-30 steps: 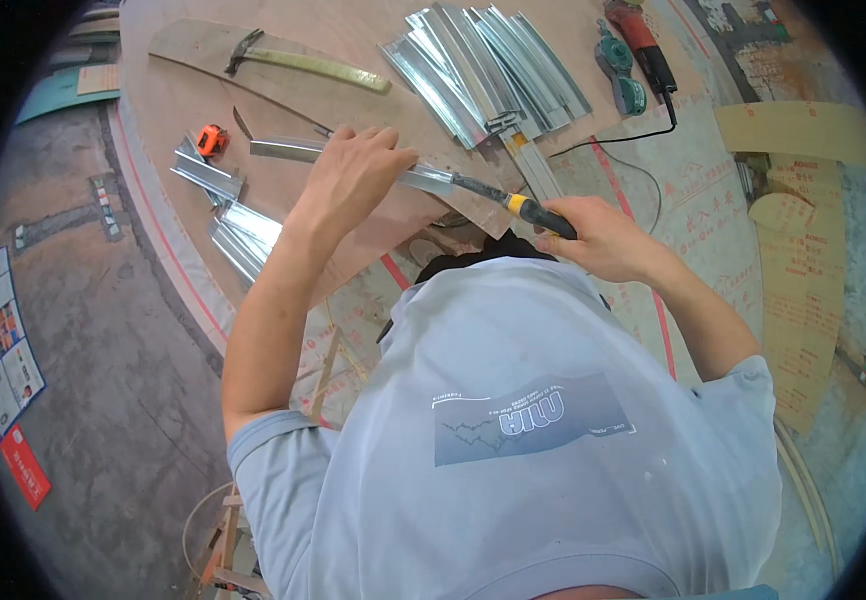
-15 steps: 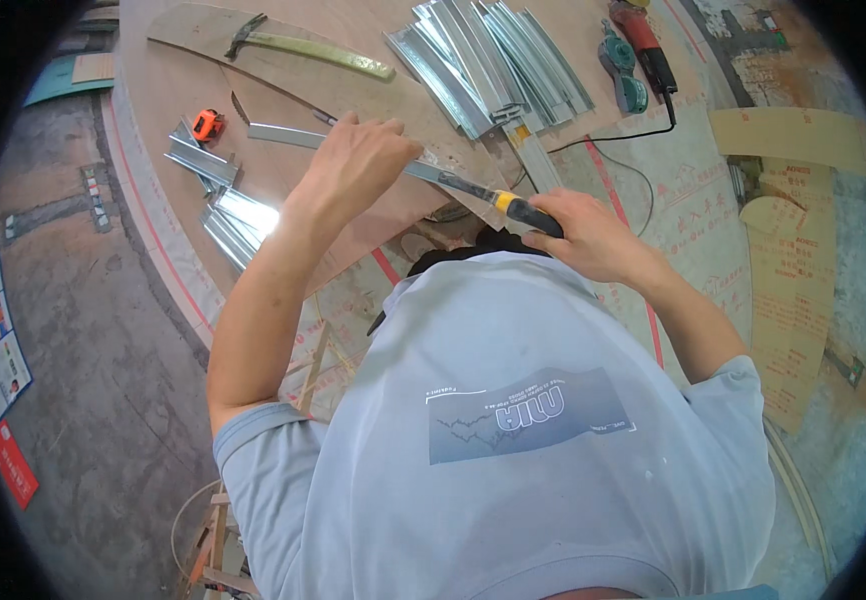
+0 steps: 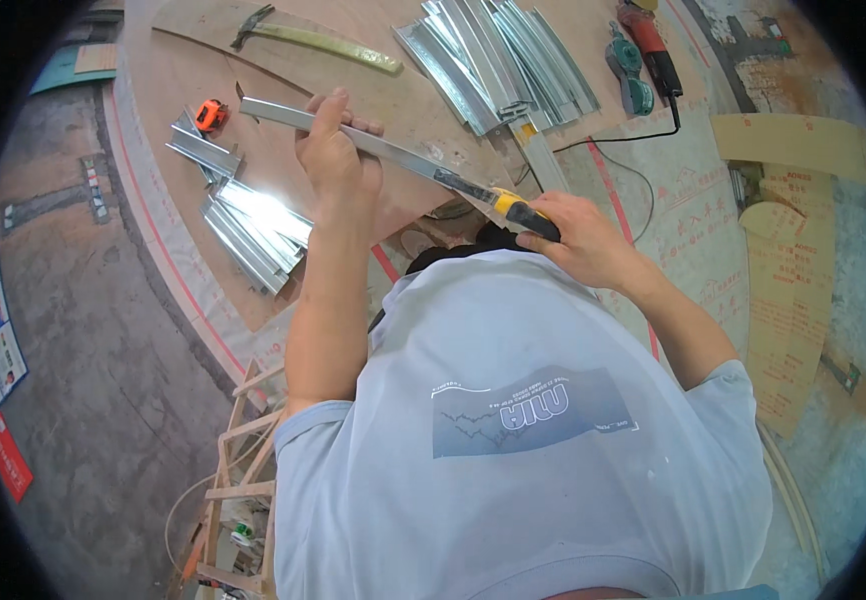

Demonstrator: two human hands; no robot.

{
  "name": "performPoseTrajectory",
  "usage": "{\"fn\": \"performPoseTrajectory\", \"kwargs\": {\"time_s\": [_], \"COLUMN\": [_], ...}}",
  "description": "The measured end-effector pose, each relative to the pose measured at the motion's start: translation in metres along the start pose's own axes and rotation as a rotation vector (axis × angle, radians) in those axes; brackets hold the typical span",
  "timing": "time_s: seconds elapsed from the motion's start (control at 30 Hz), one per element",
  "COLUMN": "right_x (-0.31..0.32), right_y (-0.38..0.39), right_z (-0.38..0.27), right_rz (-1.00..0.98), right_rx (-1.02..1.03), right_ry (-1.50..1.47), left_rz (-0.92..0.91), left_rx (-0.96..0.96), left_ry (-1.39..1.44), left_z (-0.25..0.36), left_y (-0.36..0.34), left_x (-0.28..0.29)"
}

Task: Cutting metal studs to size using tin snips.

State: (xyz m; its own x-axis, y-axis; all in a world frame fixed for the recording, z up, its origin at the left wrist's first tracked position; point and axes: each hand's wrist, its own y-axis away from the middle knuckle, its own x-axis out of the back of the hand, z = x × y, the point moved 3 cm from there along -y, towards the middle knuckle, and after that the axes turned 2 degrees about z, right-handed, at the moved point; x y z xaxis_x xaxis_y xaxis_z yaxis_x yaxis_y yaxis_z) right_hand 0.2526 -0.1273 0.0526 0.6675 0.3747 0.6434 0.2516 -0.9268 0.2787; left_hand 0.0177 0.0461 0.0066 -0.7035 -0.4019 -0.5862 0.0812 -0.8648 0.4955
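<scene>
A long, narrow metal profile slants across in front of me, over the work board. My left hand is closed round it near its far left end, thumb up and the fingertips showing on the far side. My right hand grips the black and yellow handles of what look like tin snips. Their dark jaws meet the near right end of the profile. Whether the jaws are closed on the metal is too small to tell.
On the board lie a claw hammer, an orange tape measure, short metal pieces and a stack of metal profiles. A corded red grinder sits far right. A wooden frame stands lower left.
My left hand has turned from lying over the profile to gripping it from beneath, its forearm swinging right. The profile's far end has lifted slightly. My right hand has barely moved.
</scene>
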Motion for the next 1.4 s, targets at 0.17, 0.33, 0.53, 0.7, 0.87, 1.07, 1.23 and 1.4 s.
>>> {"fn": "performPoseTrajectory", "kwargs": {"time_s": [0.17,0.33,0.53,0.7,0.87,1.07,1.23,1.4], "right_x": [-0.003,-0.007,-0.010,-0.010,-0.012,-0.012,-0.015,-0.017], "right_y": [-0.001,-0.001,0.000,0.002,0.001,0.002,0.000,-0.007], "right_z": [0.000,0.000,0.002,-0.001,-0.001,-0.002,0.000,0.004], "right_rz": [-0.024,0.005,0.007,0.001,0.005,0.014,0.015,0.045], "right_rx": [-0.021,-0.007,-0.009,-0.016,-0.009,-0.017,0.022,-0.041], "right_ry": [-0.035,-0.063,-0.057,-0.067,-0.086,-0.078,-0.069,-0.035], "left_rz": [-0.018,-0.027,-0.004,-0.011,-0.014,-0.026,-0.036,-0.057], "left_rx": [-0.134,-0.122,-0.162,-0.148,-0.135,-0.151,-0.157,-0.239], "left_ry": [-0.029,0.036,-0.021,-0.023,0.022,0.002,-0.003,0.022], "left_z": [0.008,0.010,0.007,0.006,0.006,0.008,0.008,0.010], "left_y": [-0.004,-0.005,0.005,0.006,0.008,0.009,0.008,0.021], "left_x": [0.004,0.007,0.004,0.007,0.010,0.011,0.016,0.004]}}
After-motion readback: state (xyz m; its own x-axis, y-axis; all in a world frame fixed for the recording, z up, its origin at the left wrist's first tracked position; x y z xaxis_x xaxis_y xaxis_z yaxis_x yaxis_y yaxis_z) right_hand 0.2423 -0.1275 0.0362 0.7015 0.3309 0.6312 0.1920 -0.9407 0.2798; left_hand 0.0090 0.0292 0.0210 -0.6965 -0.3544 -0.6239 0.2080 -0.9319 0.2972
